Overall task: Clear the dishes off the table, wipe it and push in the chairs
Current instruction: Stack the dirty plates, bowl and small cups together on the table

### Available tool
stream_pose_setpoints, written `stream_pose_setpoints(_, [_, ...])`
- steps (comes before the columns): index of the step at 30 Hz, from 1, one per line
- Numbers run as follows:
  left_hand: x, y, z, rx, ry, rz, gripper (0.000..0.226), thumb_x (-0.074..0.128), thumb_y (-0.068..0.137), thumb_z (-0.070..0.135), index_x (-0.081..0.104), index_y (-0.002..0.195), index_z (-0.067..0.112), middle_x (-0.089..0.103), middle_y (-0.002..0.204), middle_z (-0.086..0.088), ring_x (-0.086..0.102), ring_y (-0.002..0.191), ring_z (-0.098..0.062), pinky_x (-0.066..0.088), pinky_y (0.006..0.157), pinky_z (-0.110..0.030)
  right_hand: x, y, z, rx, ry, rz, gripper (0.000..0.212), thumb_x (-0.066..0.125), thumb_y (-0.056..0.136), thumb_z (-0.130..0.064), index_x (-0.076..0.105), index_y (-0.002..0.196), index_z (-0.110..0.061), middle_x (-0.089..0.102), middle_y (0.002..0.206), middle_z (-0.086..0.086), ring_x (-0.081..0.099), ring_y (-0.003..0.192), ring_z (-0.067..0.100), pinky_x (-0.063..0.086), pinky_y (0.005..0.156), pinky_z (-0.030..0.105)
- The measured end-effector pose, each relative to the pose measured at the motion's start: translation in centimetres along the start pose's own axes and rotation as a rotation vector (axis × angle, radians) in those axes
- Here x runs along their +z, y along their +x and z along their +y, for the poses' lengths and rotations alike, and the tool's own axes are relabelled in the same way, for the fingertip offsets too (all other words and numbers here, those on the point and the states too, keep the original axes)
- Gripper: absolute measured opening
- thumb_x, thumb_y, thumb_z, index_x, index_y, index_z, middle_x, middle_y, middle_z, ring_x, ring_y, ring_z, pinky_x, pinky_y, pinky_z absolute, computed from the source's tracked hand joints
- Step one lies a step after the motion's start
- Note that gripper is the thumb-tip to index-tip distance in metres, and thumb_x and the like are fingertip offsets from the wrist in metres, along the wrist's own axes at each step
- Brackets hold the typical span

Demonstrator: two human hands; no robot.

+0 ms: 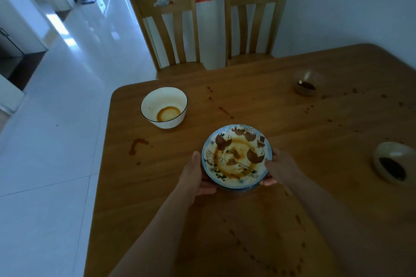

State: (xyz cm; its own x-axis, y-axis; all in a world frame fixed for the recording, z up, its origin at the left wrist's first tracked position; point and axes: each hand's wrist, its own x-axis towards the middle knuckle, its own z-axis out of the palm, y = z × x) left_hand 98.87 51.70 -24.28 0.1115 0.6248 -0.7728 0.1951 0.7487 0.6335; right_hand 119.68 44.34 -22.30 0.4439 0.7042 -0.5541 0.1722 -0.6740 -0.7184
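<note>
Head: sauce-smeared plate (236,157) gripped by both hands.

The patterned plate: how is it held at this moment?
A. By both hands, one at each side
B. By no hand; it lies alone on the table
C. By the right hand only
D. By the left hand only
A: the left hand grips the left rim of the plate and the right hand grips the right rim.
</note>
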Motion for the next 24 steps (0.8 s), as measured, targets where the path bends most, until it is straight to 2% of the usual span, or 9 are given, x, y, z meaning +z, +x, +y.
stream_pose_setpoints(2, [-0.1, 0.1, 0.1, -0.008, 0.001, 0.006, 0.064, 0.033, 0.095, 0.064, 0.045, 0.142, 0.022, 0.058, 0.124, -0.019, 0.071, 0.077, -0.034, 0.061, 0.059, -0.04, -0.1, 0.2, 0.2, 0.005, -0.012, 0.014, 0.033, 0.041, 0.098, -0.004, 0.047, 0.131, -0.008, 0.067, 0.1, 0.019, 0.071, 0.067, 0.031, 0.06, 0.054, 0.033])
stream_pose_setpoints(5, [-0.2, 0.3, 0.5, -0.024, 0.012, 0.013, 0.065, 0.035, 0.094, 0.064, 0.037, 0.147, 0.025, 0.052, 0.135, -0.02, 0.071, 0.077, -0.032, 0.06, 0.057, -0.038, 0.0, 0.5, 0.1, -0.027, -0.146, 0.039, 0.023, 0.037, 0.098, -0.005, 0.05, 0.117, -0.009, 0.069, 0.077, 0.017, 0.067, 0.051, 0.025, 0.058, 0.047, 0.032])
stream_pose_setpoints(7, [-0.3, 0.6, 0.8, -0.026, 0.028, 0.01, 0.066, 0.035, 0.095, 0.063, 0.036, 0.147, 0.024, 0.05, 0.137, -0.019, 0.07, 0.08, -0.032, 0.06, 0.058, -0.038, 0.0, 0.9, 0.0, -0.043, -0.248, 0.054, 0.02, 0.036, 0.098, -0.008, 0.05, 0.113, -0.012, 0.067, 0.072, 0.012, 0.062, 0.044, 0.019, 0.052, 0.042, 0.028])
stream_pose_setpoints(9, [-0.5, 1.2, 1.1, -0.021, 0.049, 0.009, 0.066, 0.034, 0.095, 0.063, 0.036, 0.147, 0.022, 0.051, 0.136, -0.019, 0.07, 0.081, -0.033, 0.06, 0.056, -0.038, 0.1, 1.4, 0.1, -0.04, -0.341, 0.076, 0.019, 0.037, 0.098, -0.016, 0.047, 0.115, -0.019, 0.066, 0.08, 0.007, 0.065, 0.049, 0.019, 0.053, 0.046, 0.029])
stream_pose_setpoints(12, [-0.9, 2.1, 1.6, -0.014, 0.077, 0.001, 0.065, 0.032, 0.096, 0.062, 0.04, 0.145, 0.021, 0.054, 0.133, -0.019, 0.068, 0.084, -0.033, 0.058, 0.052, -0.036, 0.2, 1.8, 0.3, -0.052, -0.53, 0.111, 0.022, 0.04, 0.096, -0.024, 0.047, 0.117, -0.022, 0.065, 0.091, 0.004, 0.069, 0.074, 0.025, 0.06, 0.07, 0.043])
stream_pose_setpoints(14, [-1.1, 2.8, 2.1, -0.006, 0.074, 0.008, 0.064, 0.033, 0.096, 0.06, 0.039, 0.145, 0.019, 0.053, 0.133, -0.018, 0.066, 0.088, -0.032, 0.059, 0.058, -0.038, 0.4, 2.2, 0.3, -0.059, -0.608, 0.126, 0.029, 0.042, 0.096, -0.025, 0.048, 0.124, -0.019, 0.061, 0.105, 0.006, 0.064, 0.091, 0.027, 0.056, 0.078, 0.042])
stream_pose_setpoints(18, [-2.1, 3.9, 4.1, 0.101, -0.034, 0.134, 0.066, 0.041, 0.097, 0.055, 0.018, 0.152, 0.025, 0.05, 0.137, -0.019, 0.065, 0.097, -0.033, 0.058, 0.079, -0.045, 0.8, 2.8, 0.6, -0.047, -0.681, 0.128, 0.037, 0.04, 0.099, -0.026, 0.042, 0.135, -0.017, 0.054, 0.128, 0.01, 0.056, 0.112, 0.031, 0.047, 0.082, 0.039])
stream_pose_setpoints(21, [-3.7, 5.3, 6.9, 0.138, -0.268, 0.214, 0.066, 0.048, 0.095, 0.053, 0.018, 0.148, 0.028, 0.056, 0.128, -0.022, 0.067, 0.095, -0.036, 0.059, 0.08, -0.049, 0.9, 3.0, 0.3, -0.019, -0.75, 0.157, 0.04, 0.035, 0.102, -0.035, 0.04, 0.137, -0.017, 0.054, 0.13, 0.01, 0.055, 0.115, 0.031, 0.041, 0.081, 0.038])
stream_pose_setpoints(24, [-5.2, 6.5, 9.9, 0.113, -0.397, 0.254, 0.065, 0.049, 0.095, 0.051, 0.018, 0.147, 0.027, 0.061, 0.115, -0.022, 0.069, 0.084, -0.036, 0.059, 0.077, -0.051, 1.1, 3.0, -0.5, -0.007, -0.847, 0.229, 0.036, 0.029, 0.103, -0.04, 0.042, 0.127, -0.017, 0.057, 0.121, 0.01, 0.057, 0.109, 0.031, 0.037, 0.075, 0.035])
